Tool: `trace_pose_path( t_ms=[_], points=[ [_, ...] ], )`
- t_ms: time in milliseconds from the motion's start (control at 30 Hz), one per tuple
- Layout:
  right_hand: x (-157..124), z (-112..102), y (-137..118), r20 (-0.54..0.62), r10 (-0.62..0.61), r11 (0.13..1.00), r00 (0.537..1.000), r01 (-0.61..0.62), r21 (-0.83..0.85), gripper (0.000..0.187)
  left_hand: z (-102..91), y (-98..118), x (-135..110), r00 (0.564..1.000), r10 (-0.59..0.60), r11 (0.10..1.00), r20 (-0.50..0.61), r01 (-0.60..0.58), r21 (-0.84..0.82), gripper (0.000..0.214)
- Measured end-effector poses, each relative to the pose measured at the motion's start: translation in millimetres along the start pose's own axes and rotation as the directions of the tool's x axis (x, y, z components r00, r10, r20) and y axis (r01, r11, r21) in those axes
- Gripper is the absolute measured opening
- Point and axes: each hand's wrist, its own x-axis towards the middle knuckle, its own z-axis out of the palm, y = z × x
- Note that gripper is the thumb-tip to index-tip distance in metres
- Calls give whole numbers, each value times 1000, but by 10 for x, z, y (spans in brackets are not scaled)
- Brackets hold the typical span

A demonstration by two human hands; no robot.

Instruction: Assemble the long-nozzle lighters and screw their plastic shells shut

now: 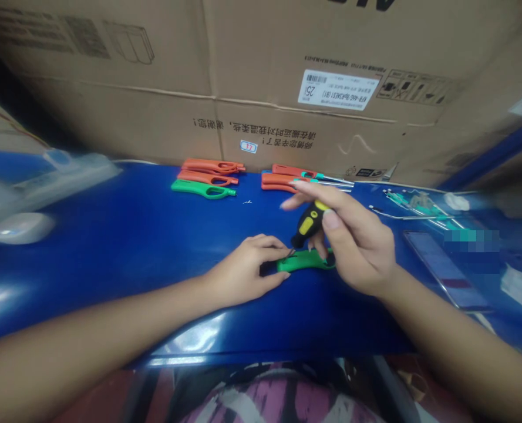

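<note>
Between thumb and fingers, my left hand (pixel 254 267) pinches the left end of a green lighter handle (pixel 307 260) lying on the blue table (pixel 124 247). My right hand (pixel 360 241) grips a small black and yellow screwdriver (pixel 307 226), tilted with its tip down at the handle's left part, close to my left fingertips. Whether the tip touches the handle I cannot tell. The handle's right end, with its trigger loop, is partly hidden behind my right hand.
At the back lie orange lighter handles (pixel 208 177), another green one (pixel 199 188), and orange lighters with metal tubes (pixel 287 181). A phone (pixel 445 270) and turquoise parts with rods (pixel 432 211) are on the right. A large cardboard box (pixel 155 117) stands behind. A white object (pixel 22 228) sits left.
</note>
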Motion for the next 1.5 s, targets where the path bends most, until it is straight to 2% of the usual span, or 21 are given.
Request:
trace_pose_path(
  t_ms=[67,167,233,333,367,433,533,667,800,867,933,1000,1067,1167,1233,1367,1433,1500],
  points=[
    [6,12,0,-18,40,998,999,-40,41,30,-2,-1,-2,1000,4,1000,9,-4,2,32],
    [18,-14,17,-107,-107,991,989,97,-93,21,2,-12,-8,1000,12,1000,2,-12,-3,31],
    [24,-54,30,-42,-134,983,990,128,-134,26,3,-14,-9,1000,11,1000,-7,-11,-3,30],
    [37,-98,37,127,2,1000,992,-4,17,34,-4,-4,-5,1000,11,1000,-4,-11,0,31],
    [42,-101,37,147,29,997,989,-40,72,34,-6,0,-3,1000,12,1000,-2,-12,2,31],
    [49,-86,34,110,15,994,994,-27,105,27,-9,5,0,1000,12,1000,-1,-12,8,32],
    [55,-53,15,14,-79,996,997,80,-38,21,-3,-3,1,1000,6,1000,-2,-6,11,31],
    [57,-59,-22,64,-141,971,988,151,-185,20,11,-23,4,1000,20,1000,-9,-20,-10,23],
    [53,-93,-15,57,-132,959,990,143,-247,23,10,-18,8,1000,22,1000,-16,-22,-17,26],
    [47,-104,5,79,-60,979,995,75,-190,30,3,-7,9,1000,14,999,-18,-14,-29,30],
    [39,-109,30,137,46,998,990,-41,-37,37,-3,1,10,1000,7,999,-12,-7,-37,31],
    [31,-109,58,173,102,986,980,-123,112,35,-6,2,8,1000,5,999,-3,-5,-32,32],
    [28,-102,83,128,86,987,988,-102,126,26,-3,-5,6,1000,6,1000,-4,-6,-20,33],
    [36,-95,100,7,-9,1000,1000,9,-17,23,5,-18,3,1000,15,1000,-7,-16,-11,31],
    [48,-103,88,27,-52,998,998,53,-37,27,6,-21,3,1000,23,1000,-11,-23,-12,31],
    [63,-117,42,157,-7,990,988,-16,143,36,4,-17,2,1000,20,1000,-12,-20,-11,28],
    [56,-102,34,116,-22,988,993,4,151,30,6,-19,1,1000,20,1000,-15,-20,-2,26],
    [43,-83,38,8,-53,997,999,52,60,19,11,-24,-1,1000,22,1000,-17,-22,0,27]
  ],
)
